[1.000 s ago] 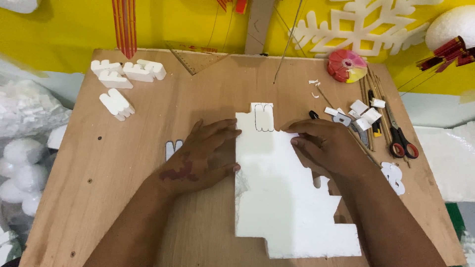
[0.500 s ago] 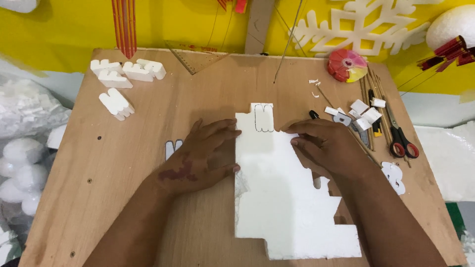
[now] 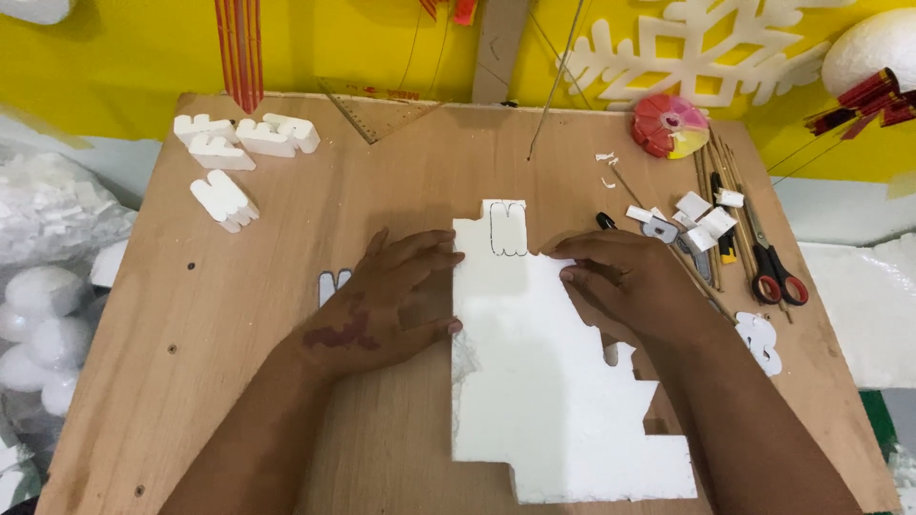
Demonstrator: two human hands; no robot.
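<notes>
Pressing the foam sheet (image 3: 544, 381), left hand (image 3: 386, 305) hides its edge.

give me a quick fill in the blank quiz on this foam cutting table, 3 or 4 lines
1. Both hands press on a white ____ sheet lying on the wooden table.
2. The left hand rests at the sheet's ____ edge.
3. The scissors near the right hand have ____ handles.
4. The outline drawn on the sheet sits at its ____ end, away from the person.

Missing words: foam; left; red; far
</notes>
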